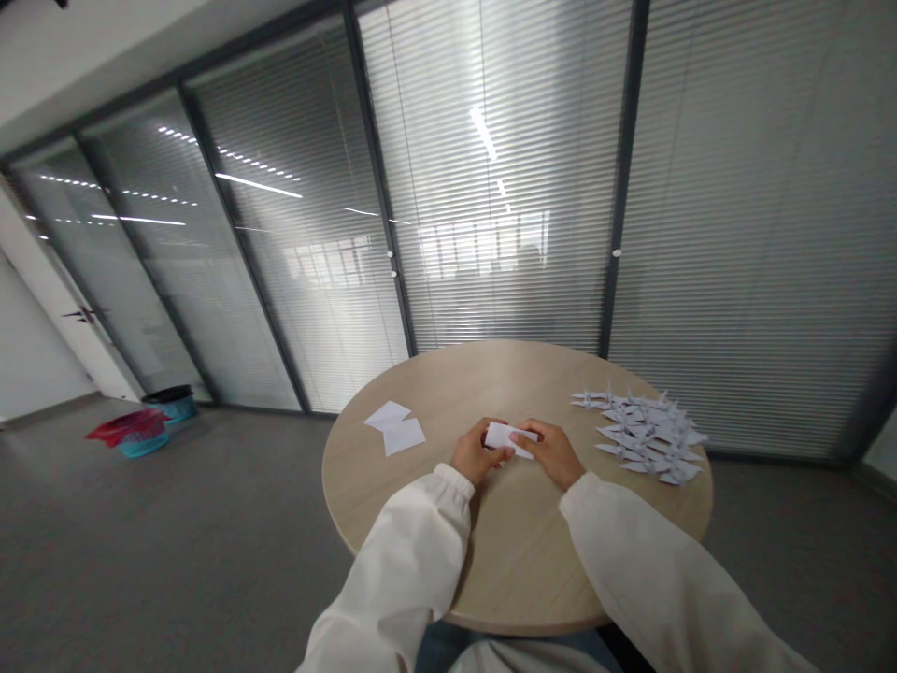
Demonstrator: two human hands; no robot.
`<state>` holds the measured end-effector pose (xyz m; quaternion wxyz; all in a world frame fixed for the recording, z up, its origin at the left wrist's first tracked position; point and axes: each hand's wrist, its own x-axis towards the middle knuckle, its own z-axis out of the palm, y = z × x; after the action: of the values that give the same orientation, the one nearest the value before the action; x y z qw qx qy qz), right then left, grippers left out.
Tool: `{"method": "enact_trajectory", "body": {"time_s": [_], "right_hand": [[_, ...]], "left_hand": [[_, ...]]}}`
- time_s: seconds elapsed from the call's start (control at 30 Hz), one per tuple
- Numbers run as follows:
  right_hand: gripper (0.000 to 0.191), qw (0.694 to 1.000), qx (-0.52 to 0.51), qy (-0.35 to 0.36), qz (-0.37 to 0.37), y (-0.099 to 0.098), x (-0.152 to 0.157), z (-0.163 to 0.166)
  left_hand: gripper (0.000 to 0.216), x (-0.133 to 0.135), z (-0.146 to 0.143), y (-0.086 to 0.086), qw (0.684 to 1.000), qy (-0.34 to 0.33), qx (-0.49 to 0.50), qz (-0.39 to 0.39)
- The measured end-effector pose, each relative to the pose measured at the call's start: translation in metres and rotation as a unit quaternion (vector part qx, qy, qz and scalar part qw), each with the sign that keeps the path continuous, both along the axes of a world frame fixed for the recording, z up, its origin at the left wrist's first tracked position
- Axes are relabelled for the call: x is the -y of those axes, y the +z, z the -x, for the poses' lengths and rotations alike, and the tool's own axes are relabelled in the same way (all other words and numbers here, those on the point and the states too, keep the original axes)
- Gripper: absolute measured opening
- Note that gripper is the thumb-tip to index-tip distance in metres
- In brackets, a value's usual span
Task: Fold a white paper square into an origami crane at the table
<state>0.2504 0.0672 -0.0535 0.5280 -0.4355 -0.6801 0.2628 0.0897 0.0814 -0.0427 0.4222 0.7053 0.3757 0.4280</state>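
Note:
A small folded piece of white paper (505, 437) lies on the round wooden table (519, 551), pinched from both sides. My left hand (476, 455) grips its left end with closed fingers. My right hand (555, 451) presses and holds its right end. Both arms wear cream sleeves. To the left of my hands lie two flat white paper sheets (396, 427), overlapping. On the right side of the table sits a pile of several folded paper cranes (645, 433).
Glass partition walls with shut blinds (491, 187) stand behind the table. On the grey floor at far left are a dark bin (170, 402) and a blue basin with red cloth (132, 432).

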Motion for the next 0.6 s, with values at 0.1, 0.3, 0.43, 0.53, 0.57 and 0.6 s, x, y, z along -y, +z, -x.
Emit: {"method": "enact_trajectory", "body": {"time_s": [0.1,0.3,0.43,0.53,0.57,0.6], "right_hand": [[0.022,1.000,-0.007,-0.005,0.003,-0.0002,-0.0011,-0.0005],[0.024,1.000,-0.007,-0.006,-0.001,0.0012,-0.0009,-0.0006],[0.023,1.000,-0.007,-0.007,0.001,0.0019,-0.0001,0.0001],[0.023,1.000,-0.004,-0.014,-0.002,0.0031,0.0007,0.0000],[0.024,1.000,-0.004,-0.017,-0.001,0.0036,0.0009,-0.0001],[0.024,1.000,-0.005,-0.020,0.000,0.0039,0.0011,-0.0003]], "left_hand": [[0.042,-0.0021,-0.0004,0.0002,0.999,0.007,0.031,0.017],[0.041,-0.0033,-0.0008,0.0017,0.998,0.003,0.061,0.035],[0.040,-0.0035,-0.0001,0.0014,0.998,0.001,0.059,0.037],[0.047,-0.0055,0.0011,0.0007,0.996,0.005,0.071,0.048],[0.049,-0.0063,0.0017,0.0006,0.996,0.008,0.075,0.050],[0.050,-0.0068,0.0023,0.0008,0.996,0.012,0.079,0.050]]}}
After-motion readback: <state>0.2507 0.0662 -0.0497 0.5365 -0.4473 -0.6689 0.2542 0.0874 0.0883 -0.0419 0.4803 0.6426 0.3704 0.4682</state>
